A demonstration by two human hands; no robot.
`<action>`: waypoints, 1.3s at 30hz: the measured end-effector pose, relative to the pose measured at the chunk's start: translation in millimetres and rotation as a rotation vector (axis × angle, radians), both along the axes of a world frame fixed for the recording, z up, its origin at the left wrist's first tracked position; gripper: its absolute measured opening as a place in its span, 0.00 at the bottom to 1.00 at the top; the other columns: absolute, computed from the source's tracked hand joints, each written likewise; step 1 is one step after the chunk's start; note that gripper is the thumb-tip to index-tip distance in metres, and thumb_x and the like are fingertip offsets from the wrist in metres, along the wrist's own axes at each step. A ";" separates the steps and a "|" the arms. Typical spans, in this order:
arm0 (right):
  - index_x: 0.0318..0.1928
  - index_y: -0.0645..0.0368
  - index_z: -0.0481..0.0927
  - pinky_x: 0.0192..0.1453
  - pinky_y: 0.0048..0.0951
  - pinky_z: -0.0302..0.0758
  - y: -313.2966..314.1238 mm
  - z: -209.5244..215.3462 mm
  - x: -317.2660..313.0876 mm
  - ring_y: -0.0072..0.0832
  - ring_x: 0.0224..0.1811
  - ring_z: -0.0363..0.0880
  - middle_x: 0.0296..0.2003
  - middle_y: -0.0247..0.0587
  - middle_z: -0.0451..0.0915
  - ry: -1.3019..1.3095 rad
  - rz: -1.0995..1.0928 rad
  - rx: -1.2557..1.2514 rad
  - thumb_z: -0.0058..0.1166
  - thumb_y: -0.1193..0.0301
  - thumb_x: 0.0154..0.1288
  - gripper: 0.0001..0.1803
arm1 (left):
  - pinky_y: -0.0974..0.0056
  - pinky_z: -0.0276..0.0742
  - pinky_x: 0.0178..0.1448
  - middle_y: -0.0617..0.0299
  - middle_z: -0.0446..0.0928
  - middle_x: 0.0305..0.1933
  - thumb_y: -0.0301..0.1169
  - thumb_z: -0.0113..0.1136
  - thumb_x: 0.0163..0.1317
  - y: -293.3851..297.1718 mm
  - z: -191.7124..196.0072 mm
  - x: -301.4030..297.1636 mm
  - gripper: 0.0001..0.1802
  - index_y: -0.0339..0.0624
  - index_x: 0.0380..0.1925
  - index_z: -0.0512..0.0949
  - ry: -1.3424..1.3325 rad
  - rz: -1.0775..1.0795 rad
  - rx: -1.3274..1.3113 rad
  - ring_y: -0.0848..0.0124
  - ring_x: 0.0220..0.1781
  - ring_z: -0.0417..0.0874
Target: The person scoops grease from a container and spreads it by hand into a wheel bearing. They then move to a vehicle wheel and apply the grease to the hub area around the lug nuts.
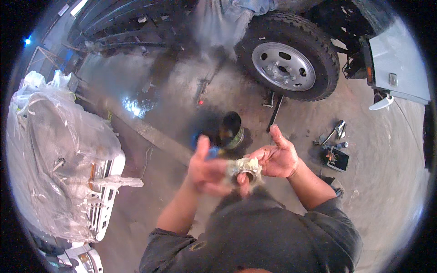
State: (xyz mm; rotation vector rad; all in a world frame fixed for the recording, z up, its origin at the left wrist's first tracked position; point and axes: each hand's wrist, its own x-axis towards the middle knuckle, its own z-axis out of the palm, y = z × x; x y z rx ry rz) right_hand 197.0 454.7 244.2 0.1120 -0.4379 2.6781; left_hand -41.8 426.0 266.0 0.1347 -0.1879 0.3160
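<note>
Thick pale-yellow grease coats a ring-shaped bearing (246, 167) in front of my torso. My right hand (281, 160) is palm up with its thumb raised, and its fingers carry the bearing; a fingertip shows through the ring's hole. Close on the other side is my left hand (210, 172), thumb up and fingers stretched toward the bearing. Those fingers are smeared by motion, and whether they touch the grease I cannot tell.
A dark bucket (231, 129) stands on the floor ahead, near a large truck wheel (289, 57). Right of it lie a black tool box (337, 159) and loose tools (334, 133). Plastic sheeting (63, 136) covers a white vehicle at left.
</note>
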 end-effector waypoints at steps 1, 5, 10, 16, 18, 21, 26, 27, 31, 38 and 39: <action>0.53 0.73 0.77 0.71 0.40 0.54 -7.1 10.7 -1.0 0.44 0.64 0.68 0.57 0.53 0.76 0.000 -0.009 -0.012 0.25 0.25 0.59 0.57 | 0.73 0.59 0.17 0.38 0.67 0.59 0.83 0.23 0.48 -4.3 3.7 -2.9 0.68 0.30 0.70 0.49 -0.007 0.002 -0.019 0.76 0.17 0.64; 0.52 0.74 0.78 0.72 0.40 0.52 -37.3 41.7 -6.9 0.45 0.64 0.66 0.56 0.55 0.76 -0.115 -0.047 -0.184 0.26 0.25 0.59 0.58 | 0.73 0.60 0.16 0.41 0.69 0.58 0.82 0.26 0.49 -20.6 22.5 -15.9 0.66 0.33 0.71 0.48 -0.014 0.001 -0.091 0.74 0.17 0.65; 0.53 0.75 0.76 0.72 0.39 0.53 -71.9 32.9 -27.9 0.45 0.62 0.68 0.54 0.58 0.76 -0.568 -0.190 -0.125 0.29 0.29 0.62 0.54 | 0.72 0.63 0.18 0.46 0.70 0.59 0.81 0.23 0.51 -43.0 16.4 -50.8 0.64 0.36 0.72 0.49 0.070 0.044 -0.107 0.73 0.20 0.67; 0.55 0.77 0.73 0.71 0.38 0.56 -84.6 -5.2 -60.8 0.44 0.58 0.72 0.52 0.57 0.78 -0.995 -0.382 0.487 0.29 0.32 0.65 0.52 | 0.75 0.59 0.16 0.37 0.66 0.62 0.76 0.30 0.58 -60.8 -1.8 -85.0 0.57 0.32 0.68 0.54 0.121 0.189 -0.145 0.75 0.19 0.64; 0.54 0.77 0.74 0.70 0.37 0.58 -79.3 23.6 -76.4 0.43 0.57 0.73 0.51 0.56 0.79 -0.697 -0.204 -0.137 0.27 0.32 0.65 0.52 | 0.75 0.59 0.16 0.39 0.68 0.61 0.76 0.29 0.58 -68.1 0.4 -95.3 0.57 0.32 0.67 0.55 0.150 0.252 -0.153 0.75 0.19 0.64; 0.53 0.76 0.75 0.67 0.36 0.60 -75.9 50.4 -93.6 0.42 0.55 0.74 0.50 0.56 0.80 -0.553 -0.073 -0.395 0.28 0.33 0.65 0.51 | 0.73 0.63 0.17 0.48 0.69 0.63 0.75 0.27 0.59 -71.5 -6.9 -110.5 0.56 0.35 0.69 0.55 0.266 0.400 -0.045 0.69 0.23 0.69; 0.51 0.73 0.78 0.63 0.33 0.62 -68.3 61.5 -113.6 0.39 0.54 0.75 0.47 0.52 0.81 -0.525 -0.030 -0.387 0.29 0.36 0.67 0.47 | 0.47 0.73 0.54 0.53 0.60 0.72 0.72 0.29 0.61 -87.5 -30.0 -129.6 0.51 0.41 0.71 0.55 0.335 0.784 -0.046 0.52 0.61 0.70; 0.50 0.72 0.78 0.62 0.32 0.61 -65.6 56.4 -116.3 0.39 0.54 0.75 0.47 0.52 0.81 -0.559 -0.046 -0.371 0.29 0.36 0.67 0.46 | 0.42 0.70 0.61 0.52 0.58 0.73 0.72 0.30 0.62 -92.6 -32.2 -131.6 0.50 0.42 0.71 0.55 0.337 0.856 -0.092 0.51 0.67 0.67; 0.50 0.69 0.79 0.58 0.28 0.60 -54.2 21.4 -127.0 0.35 0.54 0.74 0.47 0.48 0.82 -0.892 -0.094 -0.155 0.31 0.38 0.68 0.43 | 0.36 0.53 0.71 0.51 0.56 0.74 0.70 0.32 0.62 -113.6 -65.7 -144.4 0.48 0.45 0.71 0.56 0.233 1.017 -0.199 0.49 0.73 0.59; 0.51 0.62 0.80 0.47 0.24 0.56 -44.1 -90.9 -119.2 0.26 0.48 0.72 0.48 0.40 0.82 -1.042 -0.053 0.035 0.31 0.36 0.67 0.41 | 0.37 0.54 0.71 0.51 0.61 0.71 0.67 0.41 0.62 -172.5 -125.6 -165.1 0.44 0.48 0.68 0.61 0.273 1.177 -0.336 0.52 0.71 0.63; 0.51 0.61 0.81 0.45 0.23 0.56 -43.0 -90.3 -121.3 0.25 0.47 0.72 0.47 0.39 0.82 -1.026 -0.051 0.050 0.31 0.36 0.66 0.41 | 0.37 0.53 0.72 0.50 0.61 0.71 0.67 0.42 0.62 -174.3 -132.3 -164.7 0.45 0.47 0.69 0.60 0.263 1.173 -0.350 0.51 0.71 0.62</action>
